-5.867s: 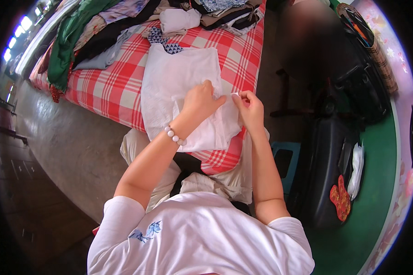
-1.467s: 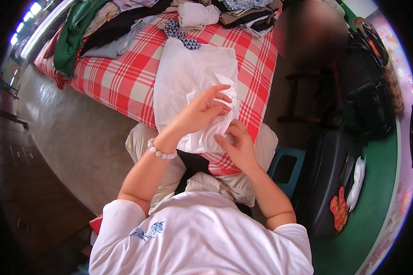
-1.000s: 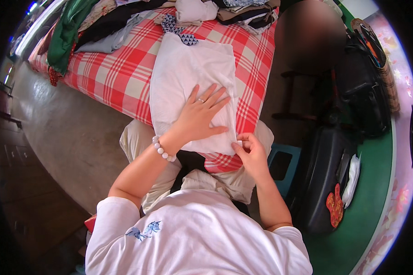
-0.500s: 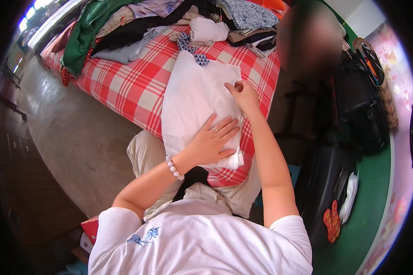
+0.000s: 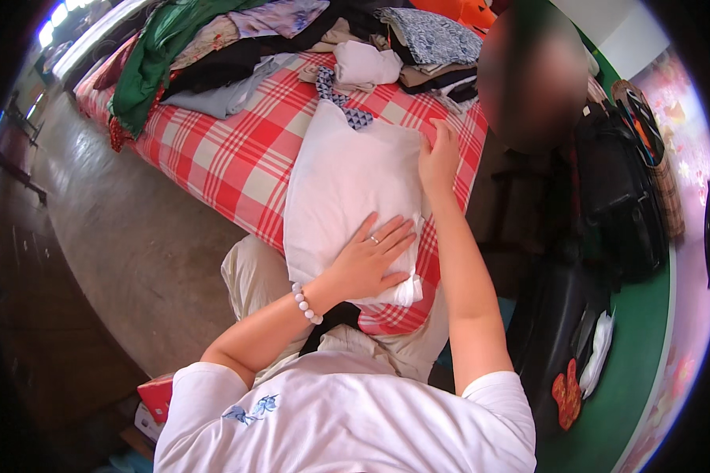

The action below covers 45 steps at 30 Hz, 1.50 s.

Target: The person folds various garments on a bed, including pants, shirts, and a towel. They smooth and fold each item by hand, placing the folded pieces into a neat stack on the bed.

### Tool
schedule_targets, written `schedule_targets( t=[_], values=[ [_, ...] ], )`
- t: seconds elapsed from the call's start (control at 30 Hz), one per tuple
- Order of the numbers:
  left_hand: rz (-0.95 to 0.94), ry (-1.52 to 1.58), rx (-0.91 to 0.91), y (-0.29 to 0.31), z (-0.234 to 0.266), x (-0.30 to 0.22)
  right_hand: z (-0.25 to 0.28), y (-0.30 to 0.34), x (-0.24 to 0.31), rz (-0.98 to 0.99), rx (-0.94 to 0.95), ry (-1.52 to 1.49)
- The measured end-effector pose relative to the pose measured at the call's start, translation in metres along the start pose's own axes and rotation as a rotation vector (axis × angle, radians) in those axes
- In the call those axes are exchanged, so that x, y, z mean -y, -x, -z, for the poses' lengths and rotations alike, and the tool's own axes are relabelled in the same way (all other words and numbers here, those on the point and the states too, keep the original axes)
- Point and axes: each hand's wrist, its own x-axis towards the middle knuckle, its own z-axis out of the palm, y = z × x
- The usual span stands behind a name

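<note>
A folded white garment (image 5: pixel 347 181) lies on the red-and-white checked bedding in front of me, with a blue-and-white triangle-patterned strip (image 5: pixel 358 118) showing at its far end. My left hand (image 5: pixel 371 256) rests flat on the nearer part of the cloth, fingers spread, with a ring on one finger and a beaded bracelet at the wrist. At the garment's far right edge stands my right hand (image 5: pixel 439 162), its fingers stretched out and its side against the cloth. Nothing shows in its grasp.
Along the far side of the checked bed (image 5: pixel 237 169) lie a green cloth (image 5: pixel 146 83), a small white folded cloth (image 5: pixel 365 63) and a stack of folded clothes (image 5: pixel 434 39). A blurred person (image 5: pixel 532 75) is at the far right, near a black bag (image 5: pixel 615 189).
My right hand has gone from curled fingers over the garment's right edge to outstretched fingers a little farther right and away. My left hand stays flat on the cloth.
</note>
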Motion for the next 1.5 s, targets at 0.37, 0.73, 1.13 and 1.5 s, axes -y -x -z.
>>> schedule_targets(
  t=[0.37,0.73,1.13,1.5],
  values=[
    [0.022,0.231,-0.014,-0.003,0.012,0.013,-0.002,0.026,0.017,-0.026,0.19,0.162],
    [0.087,-0.237,-0.166,0.099,0.074,0.115,0.117,0.131,0.019,0.193,0.571,-0.188],
    [0.051,0.132,0.172,0.042,0.119,0.111,0.109,0.096,0.031,0.186,0.806,-0.506],
    [0.735,0.556,-0.277,0.012,0.07,0.126,0.047,0.077,0.031,-0.805,0.354,-0.48]
  ],
)
